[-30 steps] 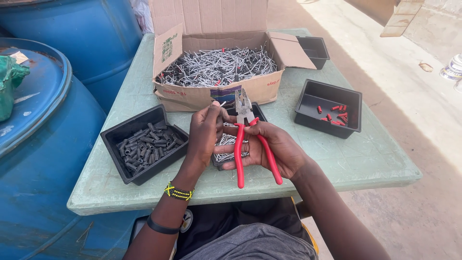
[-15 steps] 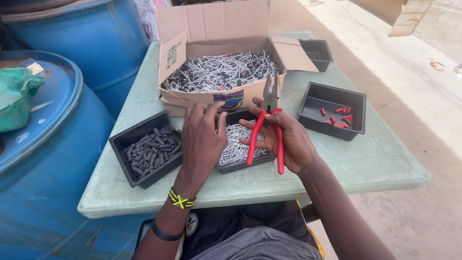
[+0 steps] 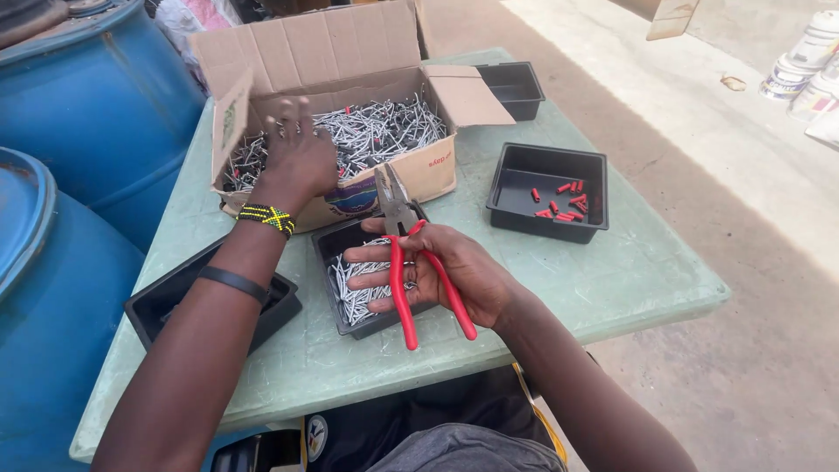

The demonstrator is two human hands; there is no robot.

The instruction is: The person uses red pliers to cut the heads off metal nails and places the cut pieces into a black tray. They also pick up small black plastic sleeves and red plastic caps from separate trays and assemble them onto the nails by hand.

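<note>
Green table (image 3: 612,280) outdoors, blue drums beside it; left hand (image 3: 297,157) reaches into the cardboard box (image 3: 323,61) of metal pins (image 3: 384,131), fingers spread, nothing pinched yet; right hand (image 3: 446,275) wraps the red-handled pliers (image 3: 406,262) over the tray nearest the box; best to pick a single pin.

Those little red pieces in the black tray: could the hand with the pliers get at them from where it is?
Probably yes. The right hand holds the red-handled pliers, and bare green table lies between it and the open-topped black tray of red pieces; nothing blocks the way.
</note>
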